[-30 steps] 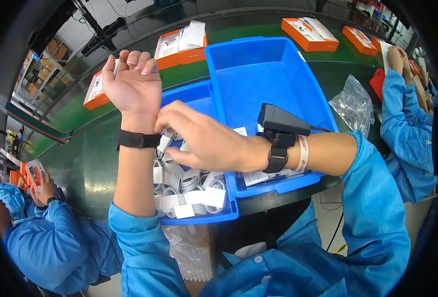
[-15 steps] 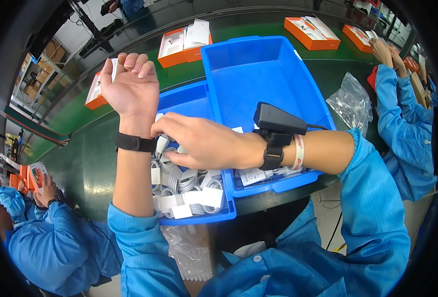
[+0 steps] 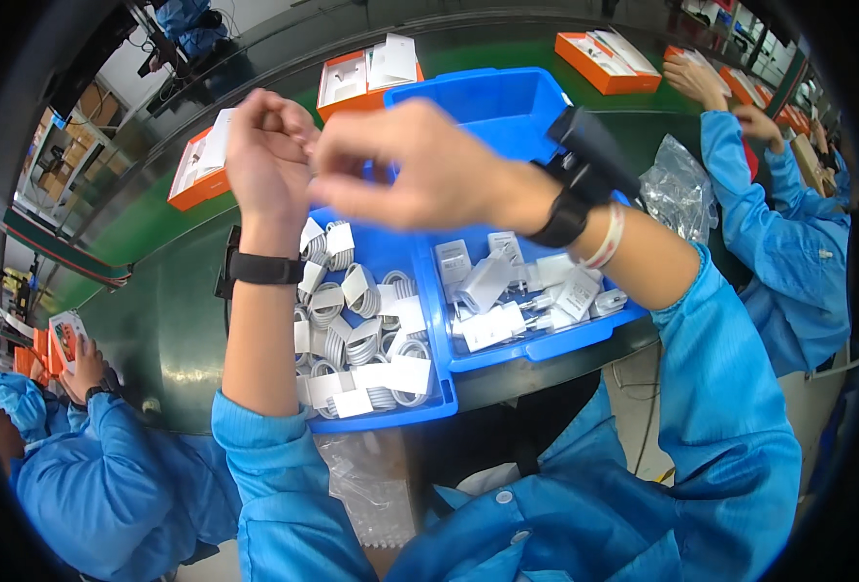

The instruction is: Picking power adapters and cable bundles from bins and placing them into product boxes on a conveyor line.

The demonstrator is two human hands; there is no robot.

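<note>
My left hand (image 3: 272, 160) is raised beyond the left tray with its palm turned inward. Its fingers curl loosely, and I see nothing held in them. Close beside it hovers my right hand (image 3: 405, 165), smeared by motion; whether it holds anything cannot be made out. Below both hands, coiled white cables (image 3: 362, 342) with white paper bands fill much of the left blue tray (image 3: 390, 419). White power adapters (image 3: 487, 281) with prongs lie in the near end of the right blue tray (image 3: 546, 365). My right forearm crosses over that tray.
Orange boxes (image 3: 376, 78) with white inserts stand along the far side; one (image 3: 198, 175) is behind my left hand. A clear plastic bag (image 3: 679, 189) lies right of the trays. Co-workers in blue sit at left (image 3: 109, 475) and right (image 3: 769, 242).
My right hand has lifted away from the cables, up beside my left hand. My left palm has turned inward. The right co-worker's hand has moved left along the orange boxes.
</note>
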